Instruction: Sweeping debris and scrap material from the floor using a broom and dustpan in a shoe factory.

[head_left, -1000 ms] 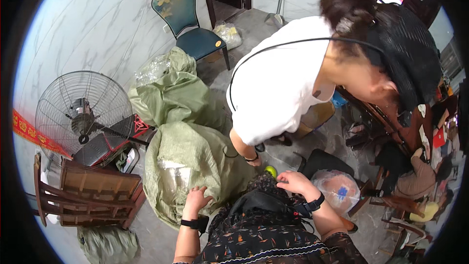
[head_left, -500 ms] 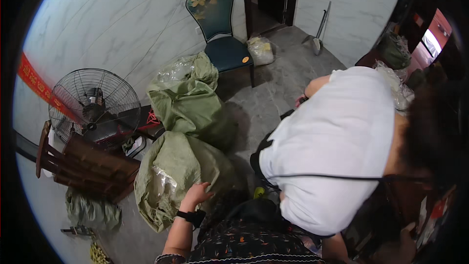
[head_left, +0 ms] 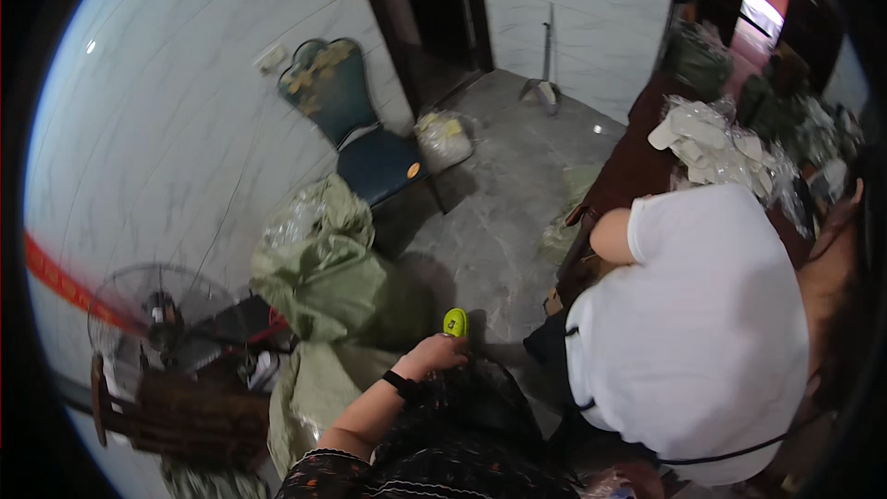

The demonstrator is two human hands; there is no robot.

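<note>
My left hand [head_left: 434, 353], with a black band on its wrist, hangs in front of my dark patterned clothing. Its fingers point right and partly downward, too blurred to show whether they grip anything. Just beyond them shows a bright yellow-green shoe tip [head_left: 455, 322] above the grey floor. A pale green woven sack [head_left: 337, 379] lies beside my left forearm. Behind it stands a fuller green sack [head_left: 342, 282] with clear plastic at its top. My right hand is out of view.
A co-worker in a white shirt [head_left: 688, 323] bends close on my right, beside a dark red table [head_left: 637, 157] with plastic-wrapped white items [head_left: 711, 143]. Ahead are a green chair [head_left: 370, 162], a plastic bag [head_left: 445, 139] and a dustpan [head_left: 540, 92]. A fan [head_left: 162, 310] and wooden chair [head_left: 194, 416] stand left.
My view has turned to the right, showing more of the table. My left hand has moved from over the near sack to beside the yellow-green shoe tip. The co-worker's posture has shifted.
</note>
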